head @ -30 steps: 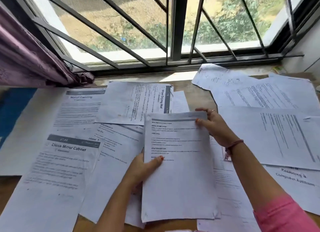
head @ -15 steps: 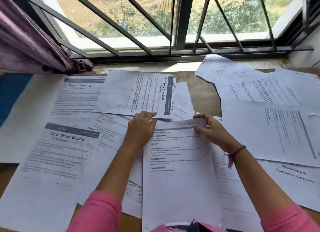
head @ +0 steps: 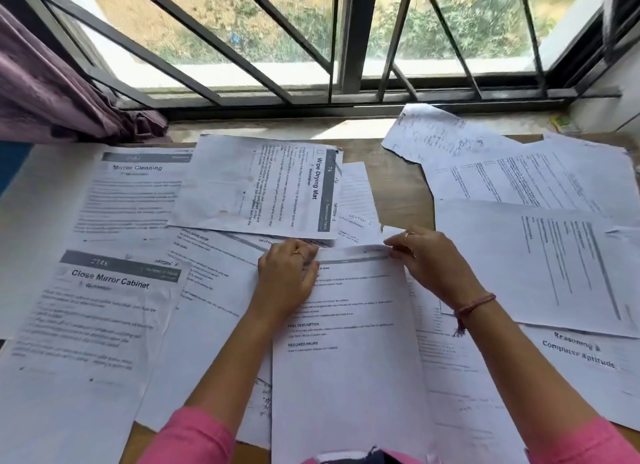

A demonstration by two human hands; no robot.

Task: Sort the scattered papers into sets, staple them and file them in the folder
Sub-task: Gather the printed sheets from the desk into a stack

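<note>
Window-side wooden table (head: 401,200) is sitting under a barred window (head: 346,48), covered in loose printed pages. Centre sheet (head: 346,342) is lying flat in front of the person, on top of other pages, long axis running away from the body toward the window, header strip at the far end, text reading upright to the wearer. Left hand (head: 287,276) is resting on its top-left corner with fingers curled over the edge, apparently gripping it; right hand (head: 429,266) is pinching the top-right corner between thumb and fingertips. Judging by this, sorting is the step in hand: one page is being squared up or lifted by its top edge, nothing stapled yet. No stapler or folder is showing in view. Next move is probably calling for matching this page to its set, so titles need reading: "Wipe Drying Mat" sheet (head: 263,186) is lying turned sideways just beyond the hands, "Mirror Cleaning" sheet (head: 135,186) and "Close Mirror Cabinet" sheet (head: 90,325) are sitting to the left, "Computer Aptitude" sheet (head: 581,356) is at the right. Overlapping pages are risking double-picks.
</note>
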